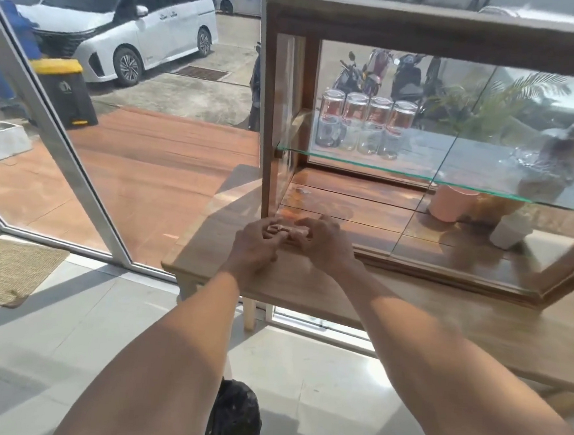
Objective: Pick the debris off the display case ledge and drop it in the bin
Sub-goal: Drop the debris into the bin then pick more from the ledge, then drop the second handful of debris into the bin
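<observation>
A wood and glass display case (441, 33) stands on a wooden table (308, 284). At the case's front left corner, on its lower ledge (412, 261), both my hands meet. My left hand (254, 245) and my right hand (325, 242) pinch a small pale pinkish scrap of debris (288, 230) between their fingertips. Another small pale bit (301, 191) lies on the wooden floor inside the case. A dark bin (233, 419) sits on the floor below, between my forearms.
Inside the case, several upturned glasses (366, 124) stand on a glass shelf (385, 166), with a pink cup (451, 202) and a white cup (509, 231) underneath. A glass wall is at left, a woven mat (6, 270) on the tiled floor. Outside are a yellow-lidded bin (65, 90) and cars.
</observation>
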